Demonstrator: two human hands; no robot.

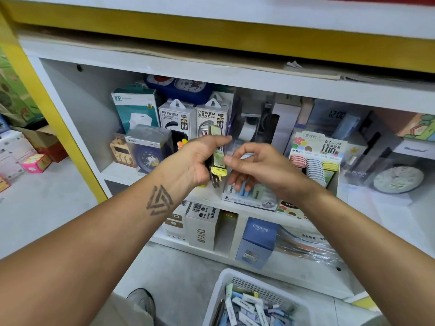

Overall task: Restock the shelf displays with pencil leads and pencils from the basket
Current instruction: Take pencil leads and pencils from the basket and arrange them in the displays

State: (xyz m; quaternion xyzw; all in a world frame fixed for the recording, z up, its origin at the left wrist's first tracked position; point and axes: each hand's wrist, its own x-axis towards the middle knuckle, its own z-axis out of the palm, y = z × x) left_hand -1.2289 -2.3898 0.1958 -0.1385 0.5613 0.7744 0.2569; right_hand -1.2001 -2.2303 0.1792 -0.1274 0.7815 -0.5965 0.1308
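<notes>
My left hand [200, 158] grips a small stack of flat pencil lead cases [217, 156], yellow-capped ends pointing down, in front of the middle shelf. My right hand [259, 168] hovers just right of the stack with fingers curled, its fingertips close to the front case; whether they touch it is unclear. Below and behind the hands sits a low lead display box marked 2B [249, 196]. To the right stands a taller display of lead cases marked 0.7 HB [315, 161]. A white basket [223, 290] at the bottom holds several lead packs.
The shelf [146, 172] holds power bank boxes [176, 118], clocks [148, 151], and boxed goods. The lower shelf carries a DIY box [202, 229] and a blue CRUHRE box [256, 241]. Cartons stand on the floor at left. My shoe [141, 300] is beside the basket.
</notes>
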